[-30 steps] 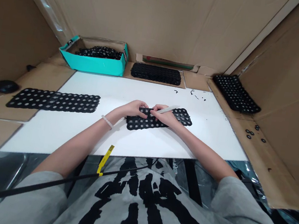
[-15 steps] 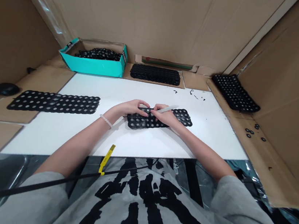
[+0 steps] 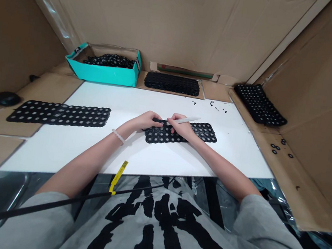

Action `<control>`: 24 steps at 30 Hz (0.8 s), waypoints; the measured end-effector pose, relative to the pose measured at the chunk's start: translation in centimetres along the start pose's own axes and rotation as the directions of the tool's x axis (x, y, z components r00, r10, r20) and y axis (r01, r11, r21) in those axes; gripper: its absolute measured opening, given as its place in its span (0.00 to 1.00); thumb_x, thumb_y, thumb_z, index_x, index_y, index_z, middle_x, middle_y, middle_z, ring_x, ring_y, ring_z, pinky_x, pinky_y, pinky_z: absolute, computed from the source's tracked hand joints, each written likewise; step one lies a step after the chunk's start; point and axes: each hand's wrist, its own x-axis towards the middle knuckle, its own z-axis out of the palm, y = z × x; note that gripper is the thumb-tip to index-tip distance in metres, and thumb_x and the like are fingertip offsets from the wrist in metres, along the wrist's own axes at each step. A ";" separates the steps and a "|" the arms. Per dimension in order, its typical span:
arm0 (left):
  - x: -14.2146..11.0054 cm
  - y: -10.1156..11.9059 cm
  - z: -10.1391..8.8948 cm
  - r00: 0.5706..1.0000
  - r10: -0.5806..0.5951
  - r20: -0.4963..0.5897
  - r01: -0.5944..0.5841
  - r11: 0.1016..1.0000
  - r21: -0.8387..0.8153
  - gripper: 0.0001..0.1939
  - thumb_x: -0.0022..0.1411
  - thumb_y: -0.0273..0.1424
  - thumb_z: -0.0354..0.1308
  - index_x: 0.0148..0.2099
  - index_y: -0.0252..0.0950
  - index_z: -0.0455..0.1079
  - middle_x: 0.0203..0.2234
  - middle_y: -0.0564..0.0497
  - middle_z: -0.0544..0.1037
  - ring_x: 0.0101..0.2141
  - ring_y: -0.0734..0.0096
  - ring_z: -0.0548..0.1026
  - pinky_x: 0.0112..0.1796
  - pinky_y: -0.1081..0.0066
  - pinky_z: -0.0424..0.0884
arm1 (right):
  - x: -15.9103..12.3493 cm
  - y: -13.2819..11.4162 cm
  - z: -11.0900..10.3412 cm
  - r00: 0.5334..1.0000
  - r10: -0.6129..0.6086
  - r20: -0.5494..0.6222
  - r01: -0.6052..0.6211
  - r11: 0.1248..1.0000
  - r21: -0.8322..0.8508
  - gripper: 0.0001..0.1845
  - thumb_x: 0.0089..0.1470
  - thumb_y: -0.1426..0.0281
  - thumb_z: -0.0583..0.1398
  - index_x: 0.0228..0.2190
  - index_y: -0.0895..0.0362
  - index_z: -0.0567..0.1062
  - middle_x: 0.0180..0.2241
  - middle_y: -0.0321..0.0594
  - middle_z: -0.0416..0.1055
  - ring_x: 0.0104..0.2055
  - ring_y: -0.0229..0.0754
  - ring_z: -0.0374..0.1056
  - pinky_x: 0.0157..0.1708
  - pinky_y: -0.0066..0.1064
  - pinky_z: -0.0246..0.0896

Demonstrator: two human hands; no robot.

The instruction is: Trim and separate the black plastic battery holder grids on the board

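A black sheet of joined rings with round holes (image 3: 164,137) lies flat on the white board, under both hands. My left hand (image 3: 148,120) is closed on the sheet's far edge near its left end, thumb and fingers pinching it. My right hand (image 3: 183,129) grips a slim white pen-like tool (image 3: 189,120), whose upper end points right. The tool's tip is hidden by the fingers, close to the far edge of the sheet. Both hands are a short gap apart.
Another perforated black sheet (image 3: 60,114) lies at left. Behind stand a turquoise box (image 3: 108,75) of black pieces and a stack of black sheets (image 3: 172,83). At right are more sheets (image 3: 260,104) and several loose rings (image 3: 275,147). Black scraps (image 3: 212,103) dot the board.
The sheet under my hands has shifted slightly to the right. My left fingers have drawn closer together on its edge, and my right hand still holds the white tool.
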 end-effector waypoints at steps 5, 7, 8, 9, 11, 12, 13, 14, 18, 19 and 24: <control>-0.1 -0.3 0.3 0.995 -0.099 0.023 0.101 0.984 -0.144 0.14 0.48 0.40 0.65 0.29 0.34 0.70 0.18 0.54 0.68 0.21 0.74 0.62 0.25 0.71 0.54 | -0.3 0.2 0.6 0.996 -0.075 -0.038 0.072 0.996 -0.057 0.14 0.57 0.60 0.57 0.25 0.55 0.66 0.15 0.29 0.65 0.20 0.37 0.64 0.30 0.29 0.58; 0.0 -0.5 0.2 0.989 -0.120 0.088 0.136 0.969 -0.207 0.16 0.47 0.41 0.66 0.31 0.34 0.71 0.18 0.54 0.68 0.21 0.74 0.62 0.25 0.71 0.53 | -0.3 0.3 0.9 0.993 -0.104 -0.048 0.098 0.990 -0.103 0.13 0.57 0.60 0.56 0.25 0.54 0.65 0.15 0.29 0.65 0.19 0.37 0.65 0.29 0.28 0.58; 0.1 -0.5 0.1 0.986 -0.112 0.121 0.137 0.965 -0.224 0.17 0.47 0.42 0.65 0.32 0.34 0.71 0.19 0.54 0.68 0.21 0.73 0.62 0.25 0.71 0.53 | -0.3 0.3 1.0 0.992 -0.112 -0.052 0.105 0.987 -0.122 0.13 0.58 0.60 0.56 0.25 0.54 0.65 0.15 0.29 0.64 0.19 0.37 0.65 0.29 0.28 0.57; 0.1 -0.6 0.0 0.985 -0.092 0.145 0.123 0.967 -0.225 0.17 0.47 0.43 0.65 0.32 0.34 0.71 0.20 0.54 0.69 0.22 0.73 0.63 0.25 0.71 0.54 | -0.3 0.3 1.0 0.992 -0.116 -0.054 0.108 0.986 -0.130 0.13 0.58 0.60 0.56 0.25 0.54 0.65 0.15 0.29 0.64 0.19 0.37 0.65 0.28 0.28 0.57; 0.2 -0.6 -0.3 0.988 -0.031 0.152 0.055 0.986 -0.159 0.18 0.47 0.44 0.65 0.34 0.35 0.71 0.23 0.53 0.70 0.25 0.71 0.65 0.27 0.71 0.56 | -0.1 0.4 0.8 0.992 -0.109 -0.058 0.102 0.988 -0.113 0.13 0.58 0.60 0.56 0.25 0.54 0.65 0.14 0.29 0.64 0.19 0.37 0.65 0.28 0.28 0.57; 0.3 -0.7 -0.4 0.990 0.001 0.139 0.013 0.995 -0.098 0.18 0.47 0.43 0.65 0.35 0.35 0.71 0.24 0.53 0.72 0.27 0.70 0.67 0.28 0.71 0.58 | 0.0 0.4 0.6 0.994 -0.092 -0.054 0.087 0.992 -0.088 0.13 0.57 0.60 0.56 0.25 0.54 0.65 0.14 0.29 0.65 0.19 0.37 0.65 0.28 0.28 0.58; 0.3 -0.7 -0.5 0.992 0.032 0.120 -0.028 0.999 -0.031 0.19 0.46 0.42 0.66 0.36 0.35 0.72 0.26 0.53 0.73 0.29 0.69 0.68 0.30 0.71 0.60 | 0.0 0.4 0.5 0.997 -0.068 -0.043 0.066 0.996 -0.061 0.13 0.57 0.61 0.56 0.24 0.54 0.65 0.14 0.29 0.65 0.19 0.36 0.64 0.28 0.28 0.58; 0.4 -0.8 -0.5 0.993 0.059 0.101 -0.063 0.997 0.035 0.19 0.44 0.41 0.67 0.37 0.36 0.72 0.28 0.53 0.74 0.31 0.67 0.70 0.32 0.70 0.61 | 0.1 0.4 0.3 0.999 -0.043 -0.026 0.042 0.998 -0.037 0.13 0.56 0.61 0.57 0.24 0.55 0.66 0.14 0.30 0.66 0.19 0.36 0.64 0.28 0.28 0.58; 0.8 -1.2 -0.2 0.992 0.114 0.054 -0.122 0.977 0.176 0.19 0.43 0.37 0.66 0.39 0.35 0.72 0.34 0.51 0.77 0.37 0.62 0.72 0.38 0.69 0.64 | 0.0 0.3 -0.1 0.999 -0.008 0.035 0.009 0.999 -0.044 0.13 0.53 0.61 0.59 0.23 0.56 0.68 0.16 0.32 0.68 0.20 0.37 0.65 0.28 0.28 0.58; 0.9 -1.3 -0.1 0.993 0.114 0.043 -0.120 0.976 0.181 0.20 0.44 0.37 0.66 0.40 0.35 0.73 0.35 0.51 0.77 0.38 0.61 0.73 0.40 0.69 0.65 | -0.1 0.2 0.0 0.999 -0.013 0.039 0.015 0.998 -0.069 0.13 0.53 0.61 0.59 0.23 0.56 0.69 0.16 0.32 0.68 0.21 0.37 0.65 0.29 0.28 0.58; 0.9 -1.4 0.2 0.996 0.083 -0.012 -0.080 0.987 0.136 0.29 0.43 0.35 0.65 0.50 0.34 0.72 0.43 0.47 0.78 0.44 0.58 0.73 0.46 0.66 0.65 | -0.1 0.2 0.2 0.999 -0.027 0.029 0.030 0.992 -0.123 0.14 0.53 0.60 0.59 0.23 0.56 0.69 0.17 0.32 0.68 0.22 0.37 0.65 0.29 0.28 0.57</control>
